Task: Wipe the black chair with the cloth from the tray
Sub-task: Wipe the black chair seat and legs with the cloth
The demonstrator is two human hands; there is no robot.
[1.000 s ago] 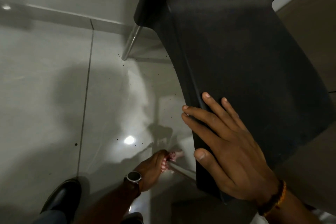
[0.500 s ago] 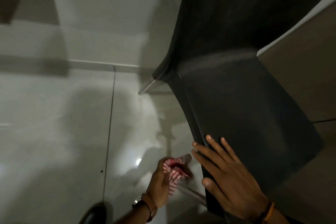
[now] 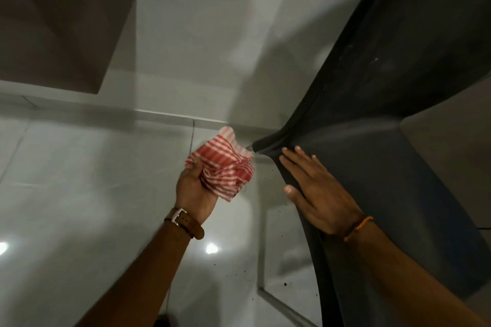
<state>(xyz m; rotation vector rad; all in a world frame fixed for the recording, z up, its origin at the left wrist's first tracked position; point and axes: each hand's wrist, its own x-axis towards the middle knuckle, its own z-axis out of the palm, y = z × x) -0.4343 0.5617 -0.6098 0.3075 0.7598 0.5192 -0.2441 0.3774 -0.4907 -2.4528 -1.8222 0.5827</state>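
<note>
The black chair (image 3: 393, 119) fills the right side of the head view, its seat and back curving up toward the top right. My right hand (image 3: 316, 191) lies flat on the chair's left edge, fingers spread. My left hand (image 3: 196, 191) is raised to the left of the chair and grips a bunched red-and-white striped cloth (image 3: 225, 167). The cloth hangs in the air close to the chair's front corner, with a small gap between them. A brown-strapped watch sits on my left wrist.
Glossy light floor tiles (image 3: 79, 194) spread under both arms, with small dark specks near the chair. A white wall (image 3: 202, 34) rises behind. A brown panel (image 3: 58, 18) stands at the upper left, and a grey-brown surface (image 3: 451, 156) sits right of the chair.
My left hand has lifted the cloth from low near the chair's underside up to the level of the seat edge. The view has tilted upward. My right hand stays pressed on the chair.
</note>
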